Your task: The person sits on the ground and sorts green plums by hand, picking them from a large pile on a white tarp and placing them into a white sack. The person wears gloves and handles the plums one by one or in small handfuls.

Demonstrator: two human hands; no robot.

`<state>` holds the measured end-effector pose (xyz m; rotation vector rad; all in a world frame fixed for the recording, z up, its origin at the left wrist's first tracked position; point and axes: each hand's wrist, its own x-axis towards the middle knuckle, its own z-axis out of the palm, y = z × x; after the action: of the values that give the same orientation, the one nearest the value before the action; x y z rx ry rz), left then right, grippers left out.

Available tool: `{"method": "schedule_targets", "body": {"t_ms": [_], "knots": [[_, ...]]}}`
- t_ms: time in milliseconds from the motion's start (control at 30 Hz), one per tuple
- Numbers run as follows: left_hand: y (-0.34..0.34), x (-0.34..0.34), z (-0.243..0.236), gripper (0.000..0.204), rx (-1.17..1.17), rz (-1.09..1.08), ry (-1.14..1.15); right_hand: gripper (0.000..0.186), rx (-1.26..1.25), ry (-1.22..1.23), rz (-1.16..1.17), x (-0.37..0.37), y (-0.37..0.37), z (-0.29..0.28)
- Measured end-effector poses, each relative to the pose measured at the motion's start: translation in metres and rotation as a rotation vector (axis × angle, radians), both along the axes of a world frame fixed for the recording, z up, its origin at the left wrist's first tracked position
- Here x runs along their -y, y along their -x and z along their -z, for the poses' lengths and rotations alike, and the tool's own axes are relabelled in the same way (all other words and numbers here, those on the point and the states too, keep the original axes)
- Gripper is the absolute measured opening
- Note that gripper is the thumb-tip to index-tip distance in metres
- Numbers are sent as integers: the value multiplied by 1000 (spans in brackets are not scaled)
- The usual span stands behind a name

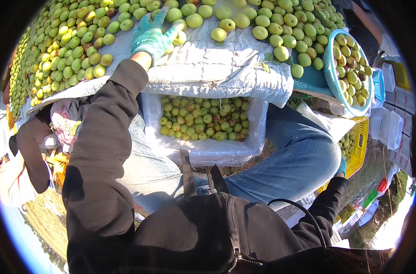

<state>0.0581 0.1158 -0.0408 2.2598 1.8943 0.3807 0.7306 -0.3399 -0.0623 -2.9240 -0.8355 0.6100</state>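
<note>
My left hand (153,39), in a teal glove, reaches onto a spread of green round fruits (73,61) at the top, its fingers apart among several of them. Those fruits lie on and behind a white quilted cloth (217,68). Below its edge, between my jeans-clad legs, a plastic-lined box (256,132) holds many green and reddish fruits (203,116). My right hand (340,166), also in teal, is low at the right beside my knee and a yellow crate (357,157); its fingers are mostly hidden behind the leg.
A light-blue basin (329,61) of fruit stands at the upper right. Another person's arm (370,25) shows beyond it, and a dark sleeve (36,146) at the left. Yellow crates (402,73) and white bags (384,128) are along the right.
</note>
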Motion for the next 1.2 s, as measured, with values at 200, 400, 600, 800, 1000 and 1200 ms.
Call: {"method": "schedule_targets", "body": {"t_ms": [200, 400, 600, 800, 1000, 1200], "knots": [[-21, -8, -25, 48, 512, 192, 284, 24, 3, -172, -560, -208, 172, -142], [2, -100, -30, 40, 153, 211, -101, 29, -212, -574, -1163, -425, 359, -141], [-15, -119, -36, 46, -349, 243, 108, 47, -15, -338, -1403, -557, 486, -76], [-6, -107, -24, 33, -604, 361, -83, 65, 224, -30, -1500, -566, 492, -63], [31, -94, -24, 29, 113, 559, 154, 40, -725, -592, -814, -540, 442, -86], [-6, -72, -25, 44, 211, 211, 804, 20, 160, -291, -1672, -473, 479, -99]]}}
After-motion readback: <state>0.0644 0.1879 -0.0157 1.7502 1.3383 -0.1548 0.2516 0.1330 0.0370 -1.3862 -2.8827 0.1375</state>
